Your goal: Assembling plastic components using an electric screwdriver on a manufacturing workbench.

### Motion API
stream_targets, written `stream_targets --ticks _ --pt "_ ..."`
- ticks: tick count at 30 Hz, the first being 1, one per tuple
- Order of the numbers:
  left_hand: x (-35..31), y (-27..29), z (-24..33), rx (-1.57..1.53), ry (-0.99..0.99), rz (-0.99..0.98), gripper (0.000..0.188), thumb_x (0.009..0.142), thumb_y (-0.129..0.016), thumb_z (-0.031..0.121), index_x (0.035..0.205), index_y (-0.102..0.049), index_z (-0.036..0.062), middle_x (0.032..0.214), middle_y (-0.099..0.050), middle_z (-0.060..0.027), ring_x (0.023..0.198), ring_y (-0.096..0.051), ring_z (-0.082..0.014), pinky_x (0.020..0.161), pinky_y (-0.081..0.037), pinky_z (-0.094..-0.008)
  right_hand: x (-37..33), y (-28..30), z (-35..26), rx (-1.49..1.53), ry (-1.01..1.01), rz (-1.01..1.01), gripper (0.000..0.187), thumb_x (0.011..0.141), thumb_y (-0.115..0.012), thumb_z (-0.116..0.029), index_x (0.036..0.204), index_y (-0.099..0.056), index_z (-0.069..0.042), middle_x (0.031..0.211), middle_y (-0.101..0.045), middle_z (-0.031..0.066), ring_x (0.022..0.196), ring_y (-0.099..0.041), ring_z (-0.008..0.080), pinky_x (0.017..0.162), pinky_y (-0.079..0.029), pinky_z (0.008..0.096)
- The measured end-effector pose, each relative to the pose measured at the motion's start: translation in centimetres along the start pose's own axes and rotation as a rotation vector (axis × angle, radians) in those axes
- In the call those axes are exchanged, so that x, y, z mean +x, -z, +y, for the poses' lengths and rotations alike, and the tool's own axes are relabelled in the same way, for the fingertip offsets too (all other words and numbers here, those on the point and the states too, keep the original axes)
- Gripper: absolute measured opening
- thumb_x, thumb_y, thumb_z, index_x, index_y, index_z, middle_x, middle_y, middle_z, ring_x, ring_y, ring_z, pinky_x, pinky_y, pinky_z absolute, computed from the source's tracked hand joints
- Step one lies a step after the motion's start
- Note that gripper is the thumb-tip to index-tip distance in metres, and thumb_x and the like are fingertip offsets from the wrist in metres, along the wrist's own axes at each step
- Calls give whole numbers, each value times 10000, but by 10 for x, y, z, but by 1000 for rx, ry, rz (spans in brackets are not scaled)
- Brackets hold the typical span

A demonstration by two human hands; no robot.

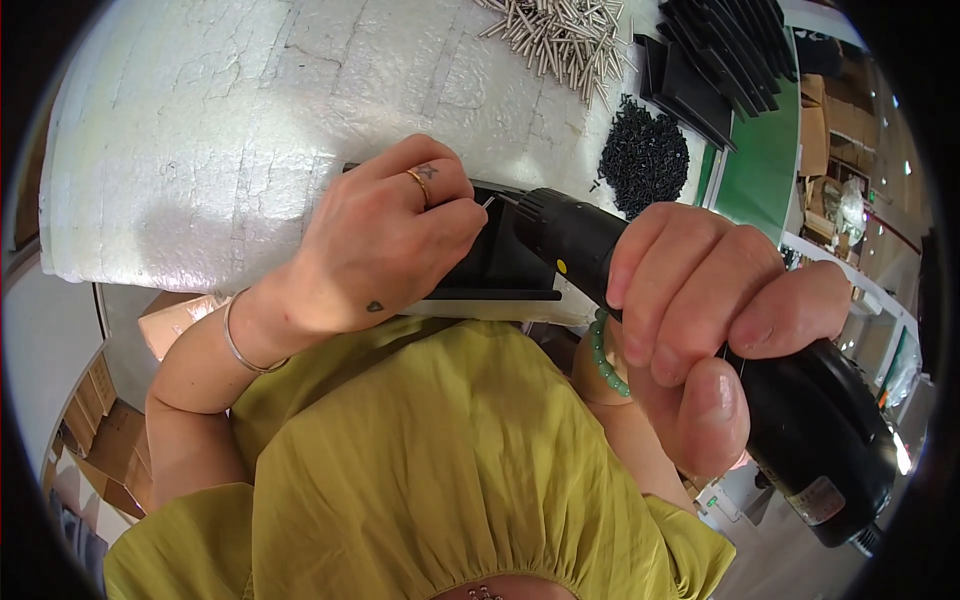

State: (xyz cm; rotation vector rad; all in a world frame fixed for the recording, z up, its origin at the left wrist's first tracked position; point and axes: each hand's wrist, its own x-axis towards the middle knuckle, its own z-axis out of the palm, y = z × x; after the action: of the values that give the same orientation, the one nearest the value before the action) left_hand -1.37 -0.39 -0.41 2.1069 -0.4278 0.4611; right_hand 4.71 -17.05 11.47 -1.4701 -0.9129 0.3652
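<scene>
My right hand [700, 310] is wrapped around a black electric screwdriver [575, 235], whose bit points left toward my other hand. My left hand [400, 225] is closed, with thumb and fingers pinched together. The end of a small silver metal pin [489, 201] shows at its fingertips, close to the screwdriver's bit; the rest is hidden by the fingers. Beneath both hands lies a black panel with raised edges [500, 294], partly covered by the left hand and the tool. Whether the bit touches the pin I cannot tell.
A heap of silver metal pins [560, 40] lies at the far side of the foam-covered table [200, 140]. Nearer and to its right is a pile of small black screws [645, 157]. Black panels [725, 60] are stacked at the far right. Cardboard boxes [110, 450] stand at the lower left.
</scene>
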Motion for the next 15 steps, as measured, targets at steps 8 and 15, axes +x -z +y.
stream_targets --ticks 8,15 --pt "-2 2 6 18 9 -99 153 660 -716 16 782 -628 45 767 -567 -56 791 -587 -264 649 -498 -333 1 -7 5 55 46 78 246 804 -559 -126 958 -370 -94 662 -465 7 537 -455 124 585 -403 309" --pt "-1 1 6 53 -11 -100 138 723 -655 88 670 -531 55 752 -527 -32 821 -555 -219 566 -480 -344 5 -22 5 48 -4 383 285 717 -492 -69 991 -422 -30 639 -436 27 497 -399 125 564 -396 328"
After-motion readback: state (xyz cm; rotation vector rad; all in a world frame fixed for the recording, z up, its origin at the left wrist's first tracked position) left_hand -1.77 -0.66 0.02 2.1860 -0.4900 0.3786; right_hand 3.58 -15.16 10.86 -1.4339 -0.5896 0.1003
